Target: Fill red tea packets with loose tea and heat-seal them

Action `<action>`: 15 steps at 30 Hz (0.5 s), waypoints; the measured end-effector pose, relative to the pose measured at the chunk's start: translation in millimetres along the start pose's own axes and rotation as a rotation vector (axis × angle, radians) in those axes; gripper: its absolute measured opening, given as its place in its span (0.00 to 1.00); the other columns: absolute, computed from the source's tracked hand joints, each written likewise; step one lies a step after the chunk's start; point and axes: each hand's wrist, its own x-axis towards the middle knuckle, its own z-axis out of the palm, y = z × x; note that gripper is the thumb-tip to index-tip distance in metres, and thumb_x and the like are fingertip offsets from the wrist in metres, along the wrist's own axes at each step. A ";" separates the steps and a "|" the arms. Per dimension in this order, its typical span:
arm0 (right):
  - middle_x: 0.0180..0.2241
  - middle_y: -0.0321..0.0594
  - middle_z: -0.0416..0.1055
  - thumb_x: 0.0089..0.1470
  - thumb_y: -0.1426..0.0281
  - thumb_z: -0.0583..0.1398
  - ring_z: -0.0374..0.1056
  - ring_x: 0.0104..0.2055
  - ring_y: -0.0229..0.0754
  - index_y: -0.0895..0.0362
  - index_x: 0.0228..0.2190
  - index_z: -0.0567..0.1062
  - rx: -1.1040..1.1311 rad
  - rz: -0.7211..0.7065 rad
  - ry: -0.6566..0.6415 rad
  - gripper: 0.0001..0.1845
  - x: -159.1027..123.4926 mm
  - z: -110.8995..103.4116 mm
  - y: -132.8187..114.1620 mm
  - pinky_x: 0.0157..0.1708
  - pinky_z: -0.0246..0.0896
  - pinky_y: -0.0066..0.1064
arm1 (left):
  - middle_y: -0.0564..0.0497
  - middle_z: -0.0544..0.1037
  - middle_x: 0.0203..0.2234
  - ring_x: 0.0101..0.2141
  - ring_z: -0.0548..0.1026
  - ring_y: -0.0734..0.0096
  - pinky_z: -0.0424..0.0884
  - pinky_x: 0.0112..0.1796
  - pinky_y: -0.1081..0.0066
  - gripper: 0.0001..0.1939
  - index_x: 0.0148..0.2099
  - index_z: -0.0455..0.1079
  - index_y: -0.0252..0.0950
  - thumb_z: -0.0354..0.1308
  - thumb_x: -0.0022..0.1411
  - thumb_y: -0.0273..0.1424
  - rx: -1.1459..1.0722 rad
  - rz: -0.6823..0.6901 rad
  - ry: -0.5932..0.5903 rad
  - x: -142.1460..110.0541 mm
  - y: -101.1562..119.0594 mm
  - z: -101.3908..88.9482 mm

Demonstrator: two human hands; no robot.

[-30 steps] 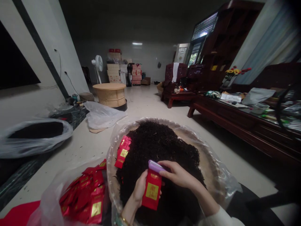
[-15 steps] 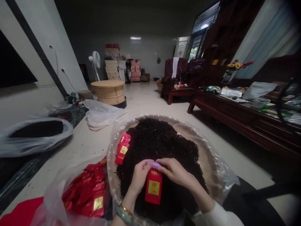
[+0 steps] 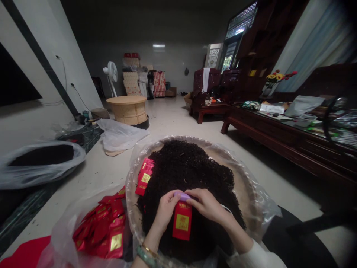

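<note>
Probably a home living room: armchairs (image 3: 206, 83), low table (image 3: 267, 136), fan (image 3: 112, 72).

A glossy red packet (image 3: 182, 222) has a smooth purple plastic top (image 3: 182, 196); rough, matt tea leaves (image 3: 189, 167) fill a woven bamboo tray (image 3: 244, 190) lined with thin clear plastic (image 3: 267, 212).

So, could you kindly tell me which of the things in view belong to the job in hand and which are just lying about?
In use: left hand, right hand, red sachet, purple clip, dark loose leaves, plastic-lined round tray, bagged red sachets.

Lying about: standing fan, stacked cartons, long wooden table.
</note>
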 end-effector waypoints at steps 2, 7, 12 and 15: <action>0.35 0.40 0.78 0.58 0.67 0.54 0.72 0.36 0.45 0.56 0.38 0.77 0.046 0.004 0.003 0.13 -0.7 1.7 3.6 0.34 0.60 0.28 | 0.50 0.80 0.27 0.27 0.74 0.68 0.68 0.31 0.72 0.25 0.40 0.75 0.32 0.67 0.46 0.45 -0.033 -0.063 -0.085 -0.9 -2.6 -1.2; 0.46 0.43 0.76 0.55 0.62 0.57 0.71 0.47 0.50 0.56 0.46 0.75 0.260 0.041 0.058 0.19 -2.2 3.8 26.7 0.46 0.63 0.36 | 0.50 0.80 0.24 0.27 0.75 0.67 0.68 0.32 0.71 0.21 0.36 0.75 0.31 0.66 0.47 0.45 -0.027 -0.096 -0.122 -3.4 -5.6 -5.5; 0.48 0.48 0.74 0.52 0.57 0.57 0.69 0.49 0.55 0.57 0.47 0.74 0.199 0.179 0.223 0.24 -7.4 1.5 78.0 0.50 0.61 0.45 | 0.49 0.81 0.26 0.27 0.76 0.67 0.69 0.33 0.70 0.20 0.35 0.74 0.32 0.67 0.46 0.44 -0.093 -0.053 -0.038 -2.0 -5.0 -9.8; 0.46 0.49 0.75 0.49 0.56 0.60 0.69 0.47 0.58 0.55 0.45 0.75 0.066 0.219 0.358 0.23 -8.1 5.2 91.3 0.48 0.61 0.48 | 0.49 0.81 0.26 0.26 0.76 0.68 0.69 0.33 0.70 0.20 0.35 0.73 0.33 0.67 0.47 0.44 -0.146 -0.039 -0.029 -2.4 -5.0 -7.7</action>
